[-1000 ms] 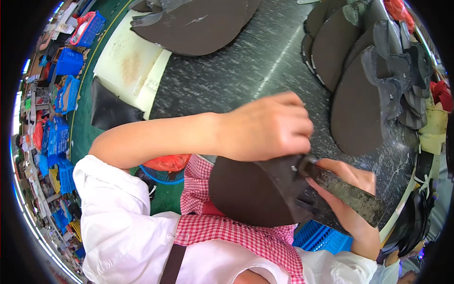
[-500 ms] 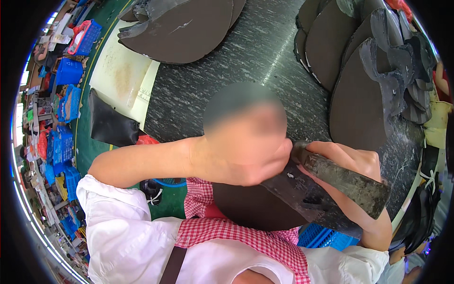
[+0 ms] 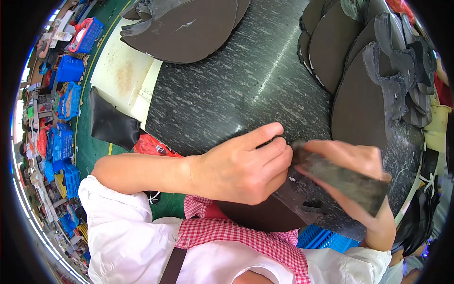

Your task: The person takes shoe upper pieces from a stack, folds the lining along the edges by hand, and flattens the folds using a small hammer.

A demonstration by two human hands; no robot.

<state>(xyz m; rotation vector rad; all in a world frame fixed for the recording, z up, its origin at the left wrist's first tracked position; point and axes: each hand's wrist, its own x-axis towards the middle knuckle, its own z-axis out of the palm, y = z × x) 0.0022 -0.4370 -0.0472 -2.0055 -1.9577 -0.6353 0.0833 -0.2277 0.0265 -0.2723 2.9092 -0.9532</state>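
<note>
My left hand [image 3: 246, 165] lies over the upper edge of a dark brown sheet piece [image 3: 262, 215] with a black, worn border. Its fingers are curled down onto that edge, the index finger reaching out; the fingertips are hidden. Close on its right, my right hand [image 3: 354, 158] is closed around a flat, worn grey metal blade [image 3: 352, 182], both smeared by motion. The blade's narrow end points at my left fingers and its broad end lies over my right wrist. The sheet hangs over the table's near edge in front of my apron.
The black speckled table [image 3: 265, 61] spreads out beyond my hands. Stacked brown pieces [image 3: 359, 104] lie at the right, and more brown pieces [image 3: 189, 33] at the far left. A black pouch-like item [image 3: 111, 118] sits at the left edge. Blue baskets [image 3: 64, 142] line the left side.
My left hand has shifted slightly nearer to me, along with its forearm. The blade in my right hand has moved a little and now shows motion blur.
</note>
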